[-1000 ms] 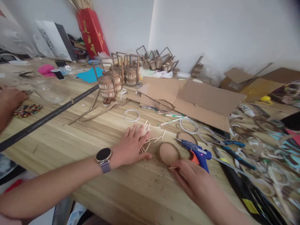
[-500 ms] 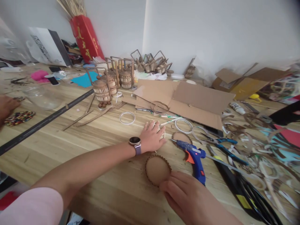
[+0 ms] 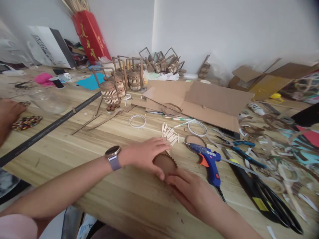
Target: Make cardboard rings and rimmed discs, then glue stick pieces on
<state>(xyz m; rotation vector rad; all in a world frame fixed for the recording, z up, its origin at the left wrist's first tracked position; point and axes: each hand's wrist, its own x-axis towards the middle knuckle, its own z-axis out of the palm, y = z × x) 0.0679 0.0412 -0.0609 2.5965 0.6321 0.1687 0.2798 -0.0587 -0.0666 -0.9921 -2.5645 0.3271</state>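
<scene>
A round brown cardboard disc point(image 3: 166, 162) with a scalloped rim lies on the wooden table point(image 3: 74, 142). My left hand point(image 3: 146, 156), with a watch on the wrist, grips its left edge between thumb and fingers. My right hand point(image 3: 193, 194) rests at the disc's near edge, fingers together and touching it. Just beyond the disc lies a bunch of short pale sticks point(image 3: 170, 134). A blue glue gun point(image 3: 208, 159) lies right of the disc, next to a second scalloped disc point(image 3: 193, 140).
Scissors point(image 3: 239, 147) and black strips point(image 3: 271, 199) crowd the right side. Flat cardboard point(image 3: 199, 99), white rings point(image 3: 137, 120) and small woven baskets point(image 3: 109, 91) stand further back. Another person's hand point(image 3: 7, 114) is at the far left by a beaded mat.
My left hand left the sticks, now gathered in a bunch, and came back to grip the disc's left edge. My right hand closed in on the disc's near edge.
</scene>
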